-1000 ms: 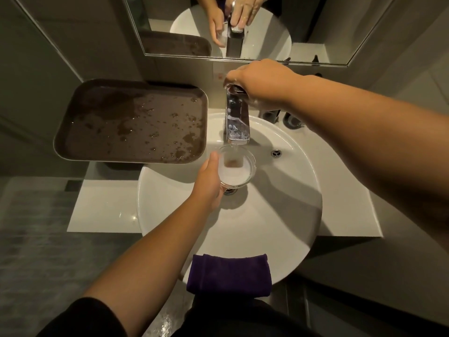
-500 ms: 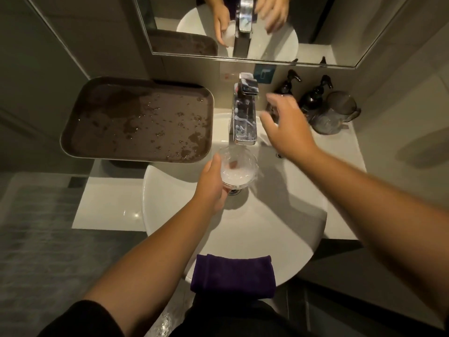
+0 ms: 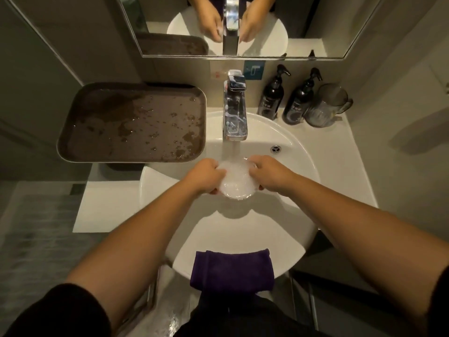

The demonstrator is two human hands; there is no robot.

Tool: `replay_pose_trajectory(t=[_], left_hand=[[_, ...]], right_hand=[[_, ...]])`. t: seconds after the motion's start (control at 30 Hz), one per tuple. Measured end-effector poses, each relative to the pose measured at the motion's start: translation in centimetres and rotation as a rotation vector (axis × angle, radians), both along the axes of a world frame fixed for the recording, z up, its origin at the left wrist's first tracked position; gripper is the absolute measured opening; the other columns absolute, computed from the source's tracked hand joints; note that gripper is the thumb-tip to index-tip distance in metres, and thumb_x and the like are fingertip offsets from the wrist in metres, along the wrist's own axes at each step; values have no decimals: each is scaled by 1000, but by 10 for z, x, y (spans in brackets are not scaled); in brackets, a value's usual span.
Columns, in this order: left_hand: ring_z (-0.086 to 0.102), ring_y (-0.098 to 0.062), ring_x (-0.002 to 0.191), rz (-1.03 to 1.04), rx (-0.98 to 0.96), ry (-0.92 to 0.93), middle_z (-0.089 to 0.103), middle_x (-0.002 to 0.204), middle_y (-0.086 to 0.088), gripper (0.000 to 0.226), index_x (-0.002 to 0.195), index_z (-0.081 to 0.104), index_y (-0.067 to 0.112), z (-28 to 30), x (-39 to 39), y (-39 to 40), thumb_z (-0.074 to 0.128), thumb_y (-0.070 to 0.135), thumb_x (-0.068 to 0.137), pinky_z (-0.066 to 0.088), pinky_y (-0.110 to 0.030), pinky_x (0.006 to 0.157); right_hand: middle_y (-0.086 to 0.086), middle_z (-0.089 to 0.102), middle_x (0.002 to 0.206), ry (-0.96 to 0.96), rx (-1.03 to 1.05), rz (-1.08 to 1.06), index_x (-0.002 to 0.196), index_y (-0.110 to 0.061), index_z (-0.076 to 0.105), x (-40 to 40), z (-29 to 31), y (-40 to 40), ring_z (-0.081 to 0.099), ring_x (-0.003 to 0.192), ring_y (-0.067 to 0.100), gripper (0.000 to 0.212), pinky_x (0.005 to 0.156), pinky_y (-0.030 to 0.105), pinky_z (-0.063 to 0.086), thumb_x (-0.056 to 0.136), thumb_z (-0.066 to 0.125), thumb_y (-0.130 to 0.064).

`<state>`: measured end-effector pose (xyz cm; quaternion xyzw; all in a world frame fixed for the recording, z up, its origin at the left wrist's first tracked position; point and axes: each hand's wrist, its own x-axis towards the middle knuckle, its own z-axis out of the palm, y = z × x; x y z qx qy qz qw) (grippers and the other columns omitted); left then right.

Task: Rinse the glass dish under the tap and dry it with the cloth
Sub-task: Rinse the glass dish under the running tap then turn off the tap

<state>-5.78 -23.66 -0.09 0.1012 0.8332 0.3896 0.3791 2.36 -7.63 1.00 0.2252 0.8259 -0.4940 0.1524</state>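
Two bare arms reach over a big round white sink [image 3: 286, 229]. On the far wall hangs a wide mirror [image 3: 328, 25]. On the left sits a big brown tray [image 3: 97, 132] with wet spots all over it. A white surface [image 3: 107, 207] lies under the sink and tray. A purple cloth [image 3: 233, 271] hangs over the near rim of the sink. The shiny tap [image 3: 235, 113] stands at the far side, and water runs down from it. On the far right stand two dark pump bottles [image 3: 272, 98] and, beside them, a clear jug [image 3: 325, 105].

The glass dish [image 3: 236, 181] is in the middle, right under the water, and it is full of white bubbles. The left hand [image 3: 204, 176] is curled around its left edge. The right hand [image 3: 269, 173] is curled around its right edge. Both hands hold the dish up above the sink bowl.
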Motion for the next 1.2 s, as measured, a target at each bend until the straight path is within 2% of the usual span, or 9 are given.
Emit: replay_pose_trajectory(t=[0.13, 0.3, 0.5, 0.63, 0.77, 0.87, 1.0, 1.1, 1.2], left_hand=[[63, -30, 57, -121, -96, 172, 64, 69, -17, 33, 79, 58, 7, -2, -10, 4, 45, 30, 99, 53, -33, 54], [63, -32, 87, 344, 48, 252, 64, 96, -14, 28, 100, 58, 4, -22, 26, 16, 35, 21, 97, 53, -41, 78], [57, -25, 57, -39, -70, 27, 61, 75, -13, 26, 101, 60, 2, -10, -8, 4, 38, 5, 88, 47, -28, 48], [60, -26, 50, -240, -220, -39, 62, 66, -19, 29, 90, 57, 2, 4, -21, 3, 39, 22, 101, 45, -26, 47], [61, -31, 76, 110, -114, 265, 65, 82, -18, 37, 90, 64, 1, -15, 5, 13, 39, 26, 102, 50, -37, 70], [62, -34, 87, 349, -14, 257, 66, 96, -19, 30, 101, 61, 1, -28, 32, 18, 36, 18, 99, 49, -39, 75], [60, -25, 94, 140, 50, 168, 62, 104, -4, 32, 120, 58, 11, -20, 16, 12, 39, 8, 94, 51, -36, 82], [56, -23, 67, -242, -17, 20, 60, 75, -4, 23, 86, 63, 14, -10, -8, 3, 43, 8, 95, 48, -30, 63], [51, -24, 58, -268, -93, 107, 55, 63, -5, 34, 68, 52, 16, -8, -12, 5, 45, 23, 100, 41, -29, 56]], right_hand=[[12, 58, 74, -7, -74, -13, 95, -9, 67, -4, -1, 4, 52, 64, 25, 24, 50, 31, 43, 97, 44, -7], [8, 62, 74, 93, -306, -491, 74, -16, 61, 1, -5, -28, 58, 64, 24, 27, 57, 34, 53, 93, 43, -5], [20, 67, 97, 15, -173, -255, 109, -10, 67, 1, -16, -18, 61, 72, 29, 37, 58, 41, 55, 88, 39, 2], [9, 64, 87, -84, -227, -94, 115, -19, 66, -4, -12, -10, 57, 68, 24, 40, 51, 28, 51, 93, 38, 0], [7, 63, 79, 92, -251, -385, 80, -16, 64, -7, -25, -14, 57, 71, 24, 19, 62, 34, 48, 93, 51, -21], [4, 69, 87, 114, -226, -615, 87, -16, 65, -9, -44, -30, 61, 76, 23, 16, 68, 34, 50, 87, 51, -24], [5, 71, 93, 98, -94, -375, 97, -10, 70, -7, -39, -17, 63, 78, 20, 19, 72, 32, 53, 89, 53, -8], [5, 67, 85, -16, -147, -51, 100, -6, 71, -8, -23, -5, 59, 69, 16, 24, 59, 22, 49, 93, 49, -3], [8, 67, 84, -63, -131, -25, 96, -12, 71, -12, -17, -5, 60, 70, 23, 23, 61, 31, 48, 94, 48, -7]])
